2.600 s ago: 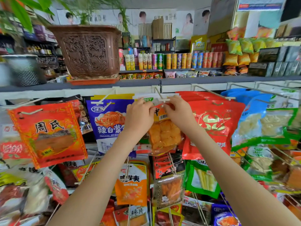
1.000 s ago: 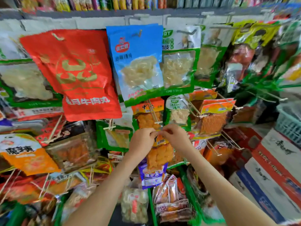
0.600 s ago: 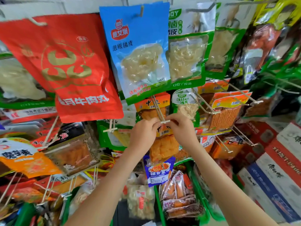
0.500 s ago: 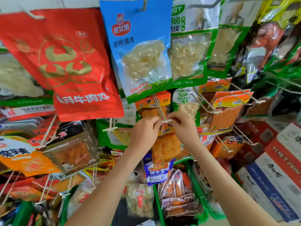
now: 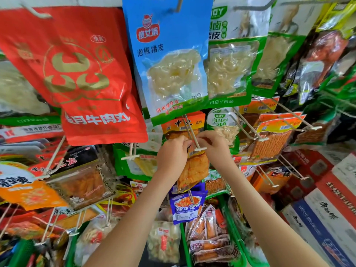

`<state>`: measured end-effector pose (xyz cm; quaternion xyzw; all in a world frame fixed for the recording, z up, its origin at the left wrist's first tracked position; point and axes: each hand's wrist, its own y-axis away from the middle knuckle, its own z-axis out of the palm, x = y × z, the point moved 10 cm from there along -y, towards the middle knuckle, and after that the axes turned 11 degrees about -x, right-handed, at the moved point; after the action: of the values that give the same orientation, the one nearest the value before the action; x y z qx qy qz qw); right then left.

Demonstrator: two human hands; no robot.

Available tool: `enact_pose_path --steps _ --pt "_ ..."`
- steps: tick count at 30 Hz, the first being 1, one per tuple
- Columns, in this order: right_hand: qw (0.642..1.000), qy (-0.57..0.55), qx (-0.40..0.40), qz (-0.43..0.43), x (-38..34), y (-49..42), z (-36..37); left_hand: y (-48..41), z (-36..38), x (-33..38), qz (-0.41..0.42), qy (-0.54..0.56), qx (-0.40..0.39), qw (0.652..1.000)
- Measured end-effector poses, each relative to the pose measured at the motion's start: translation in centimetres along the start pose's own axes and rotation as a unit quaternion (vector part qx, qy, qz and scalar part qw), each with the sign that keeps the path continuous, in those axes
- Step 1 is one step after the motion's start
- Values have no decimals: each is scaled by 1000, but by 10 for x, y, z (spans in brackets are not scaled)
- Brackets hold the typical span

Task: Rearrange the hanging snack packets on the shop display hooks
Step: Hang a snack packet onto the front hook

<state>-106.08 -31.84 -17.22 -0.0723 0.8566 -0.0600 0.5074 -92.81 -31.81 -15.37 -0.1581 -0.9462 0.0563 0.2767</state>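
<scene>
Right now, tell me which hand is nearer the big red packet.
Left. The left hand is below-right of the red packet; the right hand is farther right, past the hook.

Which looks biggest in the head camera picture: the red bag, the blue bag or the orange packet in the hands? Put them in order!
1. red bag, largest.
2. blue bag, somewhat smaller.
3. orange packet, clearly smallest, though it seems nearest the camera.

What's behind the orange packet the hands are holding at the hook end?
Behind the orange packet, further up the same hook, hangs another orange-header packet. Any more behind that one are covered. The left hand and right hand pinch its top.
</scene>
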Motion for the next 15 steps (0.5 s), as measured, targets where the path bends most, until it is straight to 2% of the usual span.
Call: enact_pose_path --steps 6,10,13,15 --pt "994 96 41 5 -2 -35 0 -29 3 -8 -47 -66 21 996" --pt "994 103 36 22 1 -53 4 -37 4 -6 -55 -86 14 995" --pt "997 56 34 28 -7 -52 3 -26 -8 12 30 -89 80 992" --pt "998 -37 38 30 -13 -35 3 -9 -8 23 96 -84 81 988"
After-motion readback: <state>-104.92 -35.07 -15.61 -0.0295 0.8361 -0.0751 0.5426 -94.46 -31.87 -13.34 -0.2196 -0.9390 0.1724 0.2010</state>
